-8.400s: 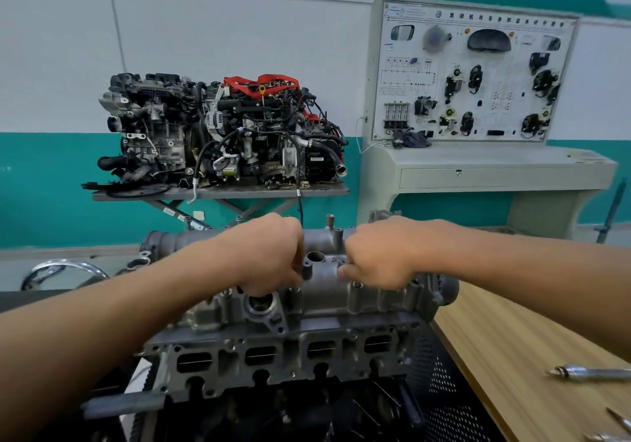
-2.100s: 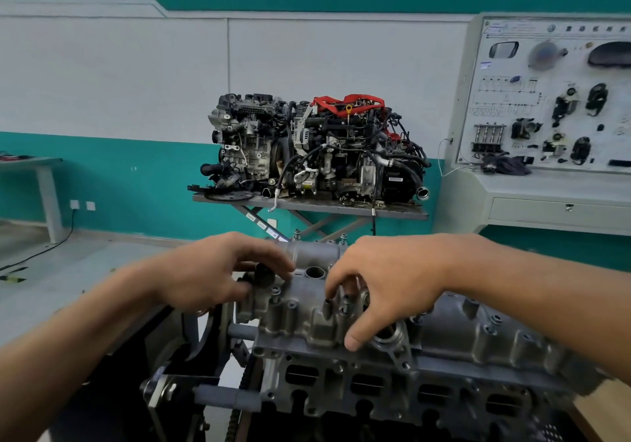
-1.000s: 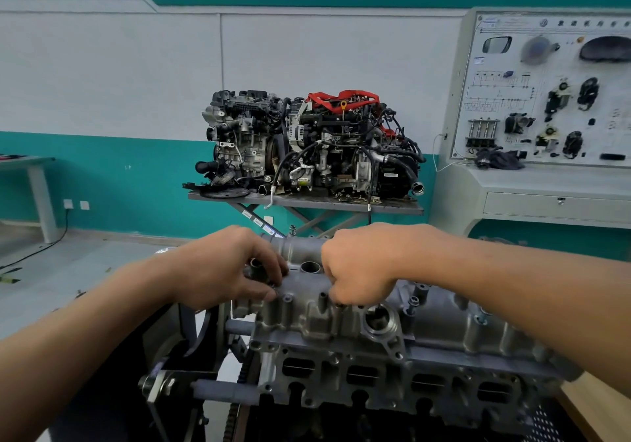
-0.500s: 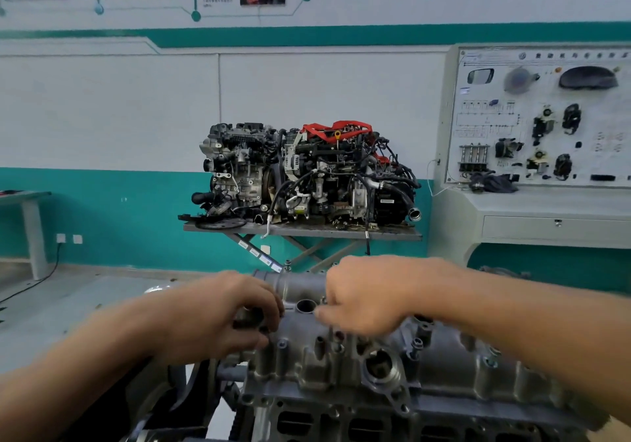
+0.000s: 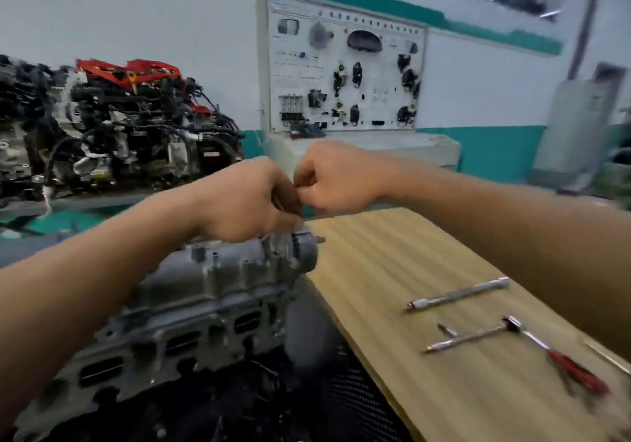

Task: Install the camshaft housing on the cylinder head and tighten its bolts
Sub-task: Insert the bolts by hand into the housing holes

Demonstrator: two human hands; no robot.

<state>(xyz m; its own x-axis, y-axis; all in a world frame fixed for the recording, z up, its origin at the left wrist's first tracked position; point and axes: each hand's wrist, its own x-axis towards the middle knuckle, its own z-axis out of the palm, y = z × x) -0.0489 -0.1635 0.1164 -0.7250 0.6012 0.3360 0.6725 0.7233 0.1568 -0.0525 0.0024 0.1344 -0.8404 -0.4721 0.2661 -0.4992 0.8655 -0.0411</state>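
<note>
Hands lifted off camshaft housing (image 5: 218,270), seated on cyl. head (image 5: 177,335). Left hand (image 5: 252,199) & right hand (image 5: 336,178) curled, fingertips met; contents can't be told. Ratchet (image 5: 522,335) on bench (image 5: 392,253) untouched: probably bolt handover, tightening not begun.

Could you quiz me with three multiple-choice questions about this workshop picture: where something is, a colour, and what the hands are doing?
1. Where do the loose tools lie?
A. on the wooden bench
B. on the floor
C. on the camshaft housing

2. What colour is the ratchet handle?
A. blue
B. red
C. yellow

3. How are the left hand and right hand?
A. flat, spread
C. gripping the extension bar
B. closed, close together above the housing end

Answers: 1 A, tools rest on wood; 2 B, grip is red; 3 B, both fists curled, tools untouched.
</note>
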